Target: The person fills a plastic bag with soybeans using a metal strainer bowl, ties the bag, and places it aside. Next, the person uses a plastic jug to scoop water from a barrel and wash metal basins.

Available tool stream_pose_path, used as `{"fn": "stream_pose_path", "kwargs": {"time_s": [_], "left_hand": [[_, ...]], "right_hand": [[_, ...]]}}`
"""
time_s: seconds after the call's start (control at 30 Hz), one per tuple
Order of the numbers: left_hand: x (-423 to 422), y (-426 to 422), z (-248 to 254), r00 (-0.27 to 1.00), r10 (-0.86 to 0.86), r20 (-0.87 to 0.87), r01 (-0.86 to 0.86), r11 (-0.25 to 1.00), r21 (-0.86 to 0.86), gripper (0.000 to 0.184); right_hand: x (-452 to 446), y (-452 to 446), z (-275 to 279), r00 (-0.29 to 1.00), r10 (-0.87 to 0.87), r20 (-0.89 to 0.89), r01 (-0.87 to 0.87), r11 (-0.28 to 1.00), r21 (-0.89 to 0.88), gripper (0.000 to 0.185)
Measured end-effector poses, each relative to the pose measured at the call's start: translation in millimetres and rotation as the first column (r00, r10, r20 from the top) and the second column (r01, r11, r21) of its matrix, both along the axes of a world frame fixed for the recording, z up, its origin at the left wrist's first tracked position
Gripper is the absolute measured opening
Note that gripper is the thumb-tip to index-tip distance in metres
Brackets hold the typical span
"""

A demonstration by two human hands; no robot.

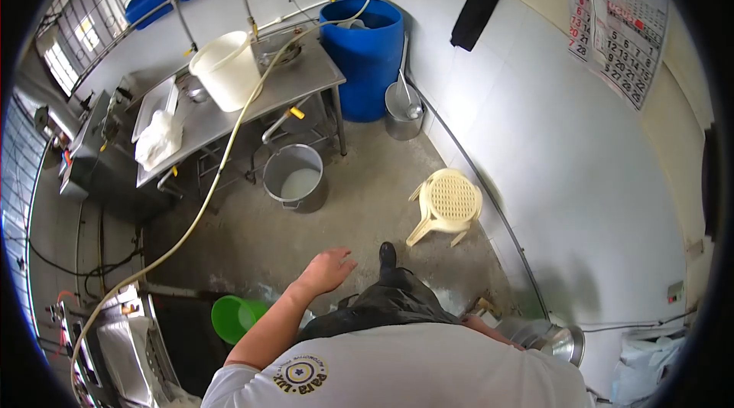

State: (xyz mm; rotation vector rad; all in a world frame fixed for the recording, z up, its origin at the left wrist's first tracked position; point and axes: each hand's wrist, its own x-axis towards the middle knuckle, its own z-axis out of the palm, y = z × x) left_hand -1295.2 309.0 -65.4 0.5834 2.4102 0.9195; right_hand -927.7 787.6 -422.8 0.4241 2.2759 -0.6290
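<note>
My left hand (329,269) hangs out in front of my body, its fingers loosely apart and nothing in them. Ahead of it on the floor stands a large metal pot (295,178) with whitish liquid inside. Behind and to the left of that hand is a green bucket (235,319), partly covered by my forearm. Only a part of my right forearm (493,331) shows, low beside my body; the hand itself is hidden. Nearest to that arm is shiny metal ware (564,344) at the lower right.
A cream plastic stool (453,200) stands ahead right. Against the far wall are a blue barrel (362,60) and a metal bucket (403,111) with a ladle. The steel table (306,87) bears a white bucket (227,71). A hose (222,167) runs across the left side.
</note>
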Motion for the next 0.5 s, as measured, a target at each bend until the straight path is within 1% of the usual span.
{"fn": "stream_pose_path", "kwargs": {"time_s": [0.03,0.1,0.13,0.17,0.2,0.23,0.27,0.3,0.33,0.37,0.4,0.43,0.5], "left_hand": [[-26,16,3,1.000,-0.006,-0.006,0.006,1.000,-0.006,0.049],[-74,42,16,1.000,-0.027,0.016,0.028,0.996,-0.087,0.047],[-93,48,17,0.999,-0.032,0.010,0.032,0.996,-0.088,0.047],[-113,49,12,0.992,-0.089,-0.091,0.078,0.990,-0.122,0.044],[-148,60,15,0.968,-0.143,-0.205,0.112,0.982,-0.153,0.041],[-177,74,37,0.964,-0.141,-0.224,0.110,0.983,-0.148,0.041],[-193,80,57,0.995,-0.047,-0.083,0.037,0.992,-0.125,0.043],[-211,88,70,0.997,0.051,0.063,-0.044,0.993,-0.109,0.046],[-230,93,65,0.996,0.061,0.065,-0.054,0.993,-0.100,0.046],[-246,96,53,0.987,0.099,-0.130,-0.098,0.995,0.007,0.054],[-263,102,44,0.936,0.158,-0.316,-0.125,0.985,0.120,0.061],[-279,108,39,0.933,0.179,-0.314,-0.143,0.981,0.133,0.061],[-315,121,29,0.937,0.183,-0.299,-0.175,0.983,0.054,0.067]], "right_hand": [[-67,-13,83,0.974,-0.224,0.036,0.226,0.973,-0.053,0.040],[-132,18,92,0.973,-0.229,0.038,0.230,0.973,-0.028,0.040],[-171,29,107,0.973,-0.229,0.040,0.229,0.973,-0.001,0.041],[-208,41,127,0.949,-0.296,0.111,0.297,0.955,0.001,0.048],[-259,54,140,0.951,-0.300,0.077,0.301,0.954,0.002,0.048],[-297,65,148,0.933,-0.352,0.078,0.353,0.935,-0.011,0.047],[-323,74,155,0.912,-0.398,0.097,0.401,0.916,-0.022,0.047],[-359,92,151,0.952,-0.305,-0.004,0.304,0.951,-0.051,0.045],[-398,103,155,0.956,-0.295,-0.005,0.294,0.955,-0.042,0.045],[-439,112,158,0.968,-0.160,-0.193,0.165,0.986,0.009,0.043],[-481,120,163,0.931,-0.006,-0.366,0.039,0.996,0.083,0.041],[-523,124,169,0.931,0.016,-0.366,0.021,0.995,0.096,0.041],[-611,115,180,0.883,-0.163,-0.441,0.151,0.987,-0.062,0.038]]}}
